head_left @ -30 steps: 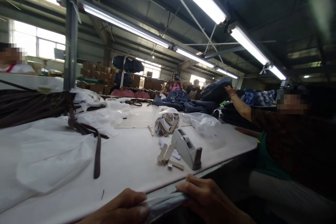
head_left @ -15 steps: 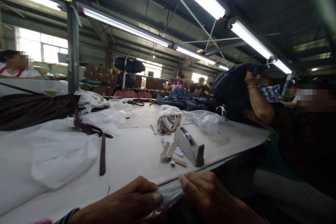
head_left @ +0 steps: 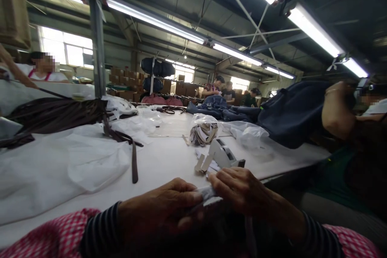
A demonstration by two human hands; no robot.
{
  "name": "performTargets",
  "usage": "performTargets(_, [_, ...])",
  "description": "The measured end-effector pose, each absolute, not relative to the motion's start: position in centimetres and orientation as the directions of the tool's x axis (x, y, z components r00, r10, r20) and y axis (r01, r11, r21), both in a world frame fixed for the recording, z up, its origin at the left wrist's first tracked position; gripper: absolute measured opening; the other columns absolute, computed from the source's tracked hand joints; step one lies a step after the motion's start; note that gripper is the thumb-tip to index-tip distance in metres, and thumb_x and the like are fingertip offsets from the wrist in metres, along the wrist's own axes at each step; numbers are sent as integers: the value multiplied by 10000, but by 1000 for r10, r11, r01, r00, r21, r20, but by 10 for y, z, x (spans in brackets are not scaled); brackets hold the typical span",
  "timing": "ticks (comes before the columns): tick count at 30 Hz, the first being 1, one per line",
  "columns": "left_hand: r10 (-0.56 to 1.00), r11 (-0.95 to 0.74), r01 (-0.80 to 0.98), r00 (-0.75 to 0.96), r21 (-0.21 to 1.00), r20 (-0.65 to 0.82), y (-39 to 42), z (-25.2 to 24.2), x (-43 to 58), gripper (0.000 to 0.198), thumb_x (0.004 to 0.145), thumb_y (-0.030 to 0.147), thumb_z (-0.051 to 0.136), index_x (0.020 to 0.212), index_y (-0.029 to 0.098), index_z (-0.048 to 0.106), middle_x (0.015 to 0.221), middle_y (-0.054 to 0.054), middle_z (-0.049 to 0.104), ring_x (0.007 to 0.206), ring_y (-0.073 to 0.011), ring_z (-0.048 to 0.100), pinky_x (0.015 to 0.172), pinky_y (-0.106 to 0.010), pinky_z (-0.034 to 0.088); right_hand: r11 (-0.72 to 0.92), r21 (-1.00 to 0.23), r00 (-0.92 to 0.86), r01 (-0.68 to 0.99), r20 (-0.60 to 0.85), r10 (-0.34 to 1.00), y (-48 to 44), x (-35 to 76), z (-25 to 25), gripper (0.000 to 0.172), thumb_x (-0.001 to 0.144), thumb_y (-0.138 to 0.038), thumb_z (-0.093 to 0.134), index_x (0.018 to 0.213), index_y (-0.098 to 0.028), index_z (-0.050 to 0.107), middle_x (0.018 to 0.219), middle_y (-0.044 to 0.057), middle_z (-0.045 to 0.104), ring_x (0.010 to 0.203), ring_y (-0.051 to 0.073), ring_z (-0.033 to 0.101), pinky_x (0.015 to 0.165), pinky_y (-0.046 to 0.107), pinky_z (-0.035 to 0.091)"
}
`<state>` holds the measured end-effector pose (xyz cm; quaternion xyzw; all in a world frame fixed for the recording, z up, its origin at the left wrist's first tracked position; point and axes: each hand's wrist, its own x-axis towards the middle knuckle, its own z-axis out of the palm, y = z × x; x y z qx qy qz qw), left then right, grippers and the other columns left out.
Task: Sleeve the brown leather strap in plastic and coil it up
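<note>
At the near table edge, my left hand (head_left: 166, 201) pinches one end of a pale, shiny plastic-looking piece (head_left: 208, 194) between thumb and fingers. Closed over its other end is my right hand (head_left: 242, 189), fingers bent downward. The lower part of the piece lies in dark shadow, so its full shape is hidden. Just beyond my right hand stands a grey tape dispenser (head_left: 223, 154). Small beige card pieces (head_left: 203, 163) lie to the left of the dispenser. Behind them sits a bundle of card strips (head_left: 203, 134) in clear plastic.
Dark brown straps (head_left: 60, 115) and white plastic sheets (head_left: 96, 161) cover the left of the white table (head_left: 169, 157). A co-worker's arm (head_left: 337, 109) holds a navy bag (head_left: 293, 113) at right. Another person (head_left: 45, 68) is at far left; a steel post (head_left: 98, 48) rises there.
My hands have risen a little with the plastic piece, and both sleeves now show. The view has turned left. The co-worker's navy bag has come down onto the table.
</note>
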<state>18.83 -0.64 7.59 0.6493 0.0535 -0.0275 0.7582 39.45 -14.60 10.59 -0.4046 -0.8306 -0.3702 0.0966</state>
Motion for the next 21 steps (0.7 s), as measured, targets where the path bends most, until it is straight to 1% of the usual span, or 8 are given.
performTargets(4, [101, 288, 105, 985, 952, -140, -13, 62, 176, 437, 867, 558, 702, 893, 122, 714, 546, 23, 505, 421, -54, 350, 421, -198, 209, 379, 511, -628, 771, 515, 584, -143, 405, 96, 216, 1059, -126, 404, 1188, -69, 568, 844, 78, 673, 736, 186, 646, 628, 307, 472])
performTargets(7, [128, 340, 80, 983, 937, -131, -17, 51, 173, 460, 796, 558, 755, 841, 103, 710, 502, 23, 500, 374, -48, 333, 386, -214, 157, 403, 478, -623, 781, 552, 554, -140, 410, 86, 232, 1042, -99, 398, 1192, -71, 573, 848, 90, 682, 732, 197, 651, 647, 317, 496])
performTargets(10, [142, 341, 42, 985, 939, -95, -19, 42, 174, 493, 793, 586, 755, 764, 96, 707, 433, 38, 456, 324, -43, 278, 351, -231, 84, 434, 460, -631, 775, 595, 497, -137, 418, 81, 281, 1037, -102, 385, 1240, -78, 578, 879, 112, 695, 746, 207, 662, 674, 323, 521])
performTargets(12, [117, 352, -14, 993, 936, -30, -20, 42, 175, 518, 827, 614, 729, 767, 100, 703, 415, 49, 436, 312, -45, 260, 336, -229, 86, 448, 394, -590, 802, 641, 492, -133, 424, 78, 305, 1029, -96, 403, 1280, -107, 576, 907, 107, 702, 790, 207, 679, 727, 317, 541])
performTargets(14, [140, 411, -123, 988, 903, 71, -22, 51, 175, 479, 883, 591, 692, 823, 116, 693, 416, 61, 436, 312, -47, 250, 339, -205, 161, 468, 237, -484, 851, 701, 524, -125, 426, 69, 317, 1022, -95, 423, 1290, -151, 583, 925, 90, 705, 814, 194, 694, 750, 290, 556])
performTargets(17, [274, 453, -369, 924, 811, 268, -24, 75, 177, 368, 985, 486, 601, 927, 133, 686, 459, 48, 504, 314, -43, 298, 379, -173, 303, 459, -195, -163, 867, 758, 632, -111, 412, 36, 234, 1049, -220, 436, 1162, -203, 640, 810, 49, 686, 678, 162, 669, 638, 236, 554])
performTargets(19, [374, 382, -496, 854, 779, 361, -22, 91, 183, 302, 991, 415, 607, 998, 125, 692, 595, -12, 633, 377, -64, 476, 409, -166, 355, 429, -522, 43, 737, 670, 741, -105, 389, 8, 319, 1062, -401, 415, 1027, -205, 664, 681, 29, 649, 554, 148, 610, 541, 225, 523])
performTargets(21, [487, 239, -557, 777, 796, 398, -18, 98, 190, 277, 967, 383, 647, 1057, 125, 686, 768, -70, 719, 534, -132, 656, 474, -181, 429, 339, -759, 87, 556, 459, 884, -104, 361, -17, 472, 1035, -566, 382, 1029, -194, 672, 689, 52, 677, 580, 166, 630, 571, 249, 534])
